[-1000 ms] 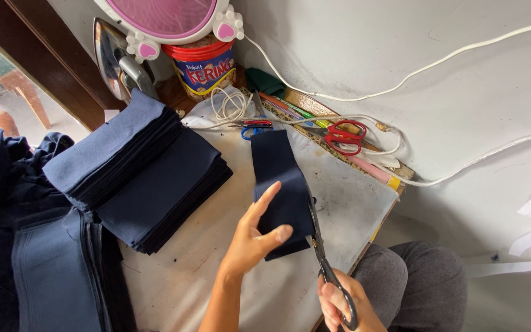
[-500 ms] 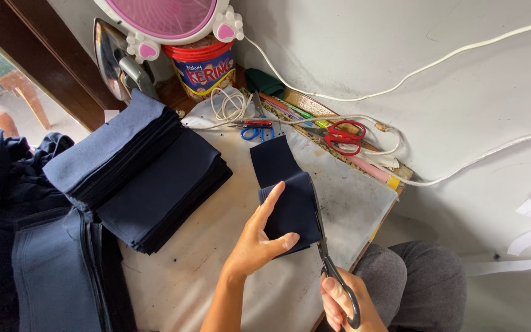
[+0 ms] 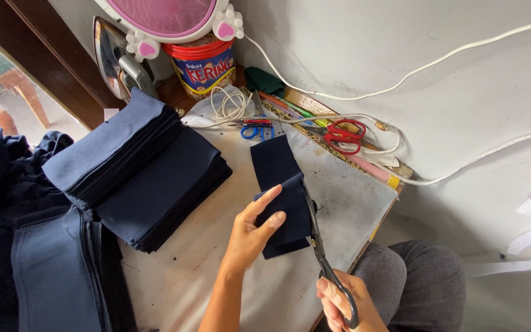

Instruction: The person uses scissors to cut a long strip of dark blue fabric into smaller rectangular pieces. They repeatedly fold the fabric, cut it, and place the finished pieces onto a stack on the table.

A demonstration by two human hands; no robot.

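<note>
My left hand [image 3: 250,232] pinches a strip of dark navy fabric [image 3: 281,184] between thumb and fingers, lifting its near end off the white board. My right hand [image 3: 339,301] grips the handles of black scissors [image 3: 318,240], whose blades run up along the right edge of the strip. The far end of the strip lies flat on the board.
Stacks of cut navy pieces [image 3: 142,172] lie to the left, with more dark cloth [image 3: 26,246] beyond. Red scissors [image 3: 342,135], small blue scissors [image 3: 256,130], pens and white cords line the wall. An iron [image 3: 115,58], a tin [image 3: 204,64] and a pink fan [image 3: 167,15] stand behind.
My left hand has curled its fingers onto the strip and folded its near end up. The scissor blades have moved further up along the fabric's right edge.
</note>
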